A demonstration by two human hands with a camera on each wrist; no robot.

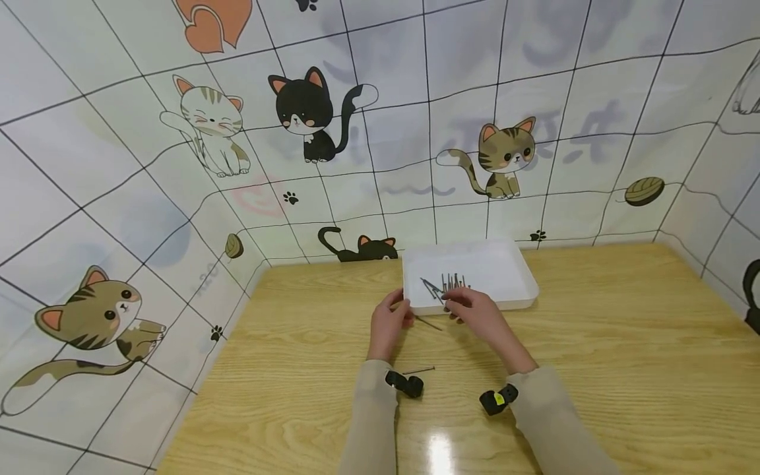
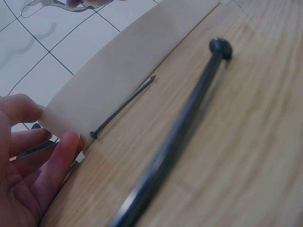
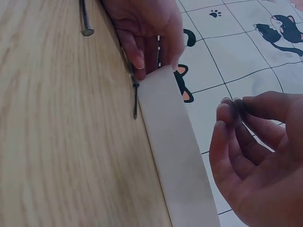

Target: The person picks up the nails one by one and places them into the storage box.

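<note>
My left hand (image 1: 389, 323) grips the front left corner of a white tray (image 1: 505, 306), thumb low and fingers at the rim. Over the tray's front edge, my right hand (image 1: 477, 315) pinches a dark nail (image 1: 431, 285) between thumb and fingertips; in the right wrist view its fingers hide most of it. Several nails (image 1: 454, 281) lie inside the tray, roughly side by side. On the table along the tray's front wall lies one nail (image 2: 124, 108), close to my left fingertips. Another nail (image 2: 173, 137) lies nearer, beside my left wrist.
The wooden table (image 1: 285, 356) meets walls covered with a grid-lined cat print (image 1: 404, 165) at the back and left. The tray stands near the back wall. Black wrist cameras (image 1: 405, 384) sit on both sleeves.
</note>
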